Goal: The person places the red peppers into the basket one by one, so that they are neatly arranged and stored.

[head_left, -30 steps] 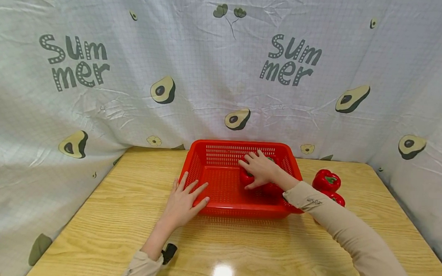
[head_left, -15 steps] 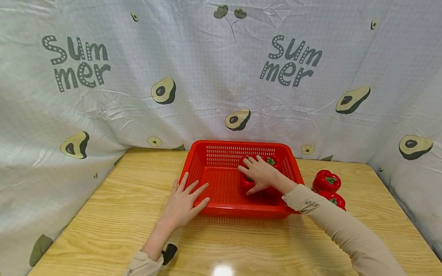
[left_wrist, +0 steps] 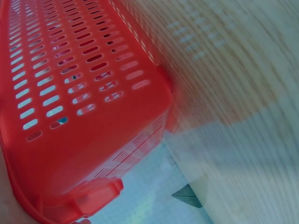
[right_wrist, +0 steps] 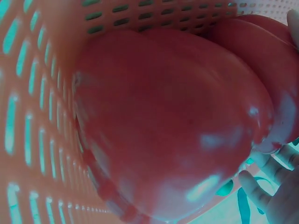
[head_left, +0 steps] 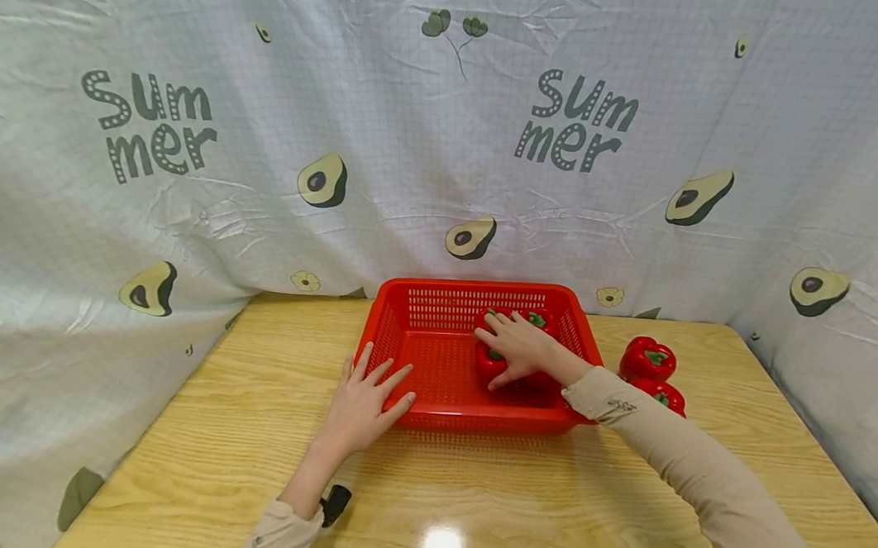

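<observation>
A red plastic basket [head_left: 476, 411] with slotted walls stands on the table. My left hand [head_left: 357, 406] rests on its left rim, fingers straight and spread; in the left wrist view the basket's outer wall [left_wrist: 107, 135] fills the left side. Inside, at the right, my right hand [head_left: 519, 344] holds a red bell pepper [head_left: 488, 366] between thumb and fingers, palm down. Another bell pepper [head_left: 539, 321] with a green stem lies behind the hand. In the right wrist view a large bell pepper [right_wrist: 173, 121] is close to the camera, and fingertips [right_wrist: 254, 189] show beyond it.
Two more red bell peppers, a rear one [head_left: 646, 361] and a nearer one [head_left: 664, 395], lie on the wooden table [head_left: 428, 489] right of the basket, beside my right sleeve [head_left: 668, 443]. A white avocado-print cloth [head_left: 386, 139] hangs behind and at both sides.
My right hand has come slightly lower and nearer inside the basket, uncovering more of the peppers behind it. My left hand stays on the rim, and the peppers on the table have not moved.
</observation>
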Available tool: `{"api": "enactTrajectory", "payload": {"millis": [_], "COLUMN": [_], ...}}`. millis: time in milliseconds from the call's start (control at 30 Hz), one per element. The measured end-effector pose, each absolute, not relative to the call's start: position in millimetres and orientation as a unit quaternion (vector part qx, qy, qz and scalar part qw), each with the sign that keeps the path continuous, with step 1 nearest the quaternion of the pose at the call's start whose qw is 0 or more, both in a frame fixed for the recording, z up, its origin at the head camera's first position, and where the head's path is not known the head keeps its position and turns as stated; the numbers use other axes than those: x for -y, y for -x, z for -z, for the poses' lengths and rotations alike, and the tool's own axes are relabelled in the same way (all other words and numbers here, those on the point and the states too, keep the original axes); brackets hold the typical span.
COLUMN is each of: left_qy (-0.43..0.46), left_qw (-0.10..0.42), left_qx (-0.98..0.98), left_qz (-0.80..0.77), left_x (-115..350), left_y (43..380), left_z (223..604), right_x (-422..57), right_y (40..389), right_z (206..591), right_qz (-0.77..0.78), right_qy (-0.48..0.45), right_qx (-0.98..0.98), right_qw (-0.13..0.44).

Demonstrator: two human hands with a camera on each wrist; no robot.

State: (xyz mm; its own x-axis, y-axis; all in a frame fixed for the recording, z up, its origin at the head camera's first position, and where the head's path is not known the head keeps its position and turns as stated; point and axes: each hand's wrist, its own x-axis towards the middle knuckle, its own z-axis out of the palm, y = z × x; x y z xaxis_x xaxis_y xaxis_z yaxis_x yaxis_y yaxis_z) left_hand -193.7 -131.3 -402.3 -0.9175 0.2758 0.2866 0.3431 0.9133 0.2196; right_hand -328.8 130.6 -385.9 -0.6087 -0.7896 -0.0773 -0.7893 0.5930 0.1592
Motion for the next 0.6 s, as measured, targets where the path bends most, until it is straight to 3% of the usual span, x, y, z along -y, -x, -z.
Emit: {"api": "enactTrajectory", "payload": {"millis": [600], "left_qy": [0.159], "left_qw": [0.125], "left_qx": [0.971], "left_qz": [0.131], "left_x": [132.2], "left_y": [194.3], "left_z": [401.9], "right_x": [-131.7], "right_y": [326.5], "right_z": [382.1], "right_qz": [0.087], "right_qy": [-0.435], "right_qx": [0.896], "right_qw": [-0.006]}}
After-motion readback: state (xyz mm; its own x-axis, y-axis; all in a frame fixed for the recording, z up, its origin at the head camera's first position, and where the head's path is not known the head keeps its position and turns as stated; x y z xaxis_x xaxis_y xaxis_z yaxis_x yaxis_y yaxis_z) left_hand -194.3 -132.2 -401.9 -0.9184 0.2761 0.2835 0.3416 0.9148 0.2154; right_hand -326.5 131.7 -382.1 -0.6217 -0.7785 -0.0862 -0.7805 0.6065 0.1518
